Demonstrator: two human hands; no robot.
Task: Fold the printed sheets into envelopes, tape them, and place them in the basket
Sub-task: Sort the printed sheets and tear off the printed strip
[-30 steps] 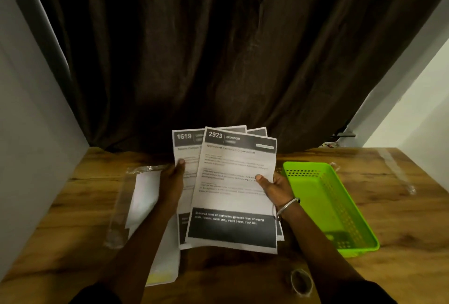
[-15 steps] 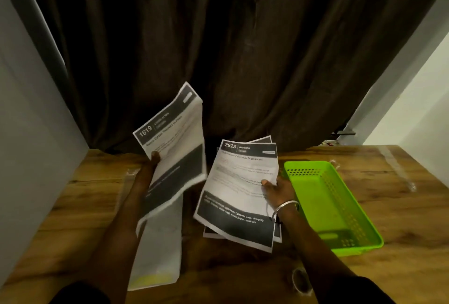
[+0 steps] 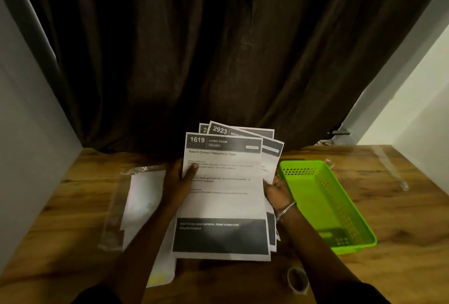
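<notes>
The printed sheets point(image 3: 222, 206) are held fanned above the table point(image 3: 401, 243), just left of the basket point(image 3: 354, 248), so that the headers of the lower ones show behind the top sheet point(image 3: 224, 144), numbered 1619. The top sheet is pinched at its left edge by the left hand point(image 3: 181, 178), thumb on the print and fingers hidden beneath. The right edges of the stack are clasped by the right hand point(image 3: 277, 189), close beside the basket's left wall. Nothing folded is seen in the basket, so the task is judged barely begun, with one sheet being singled out. For this to be done well, only that sheet should be kept and the rest laid flat, left of the basket. Its corners should be matched before any crease is pressed on the wood. The tape roll point(image 3: 297, 280), nearer the person than the basket, should be left within reach.
</notes>
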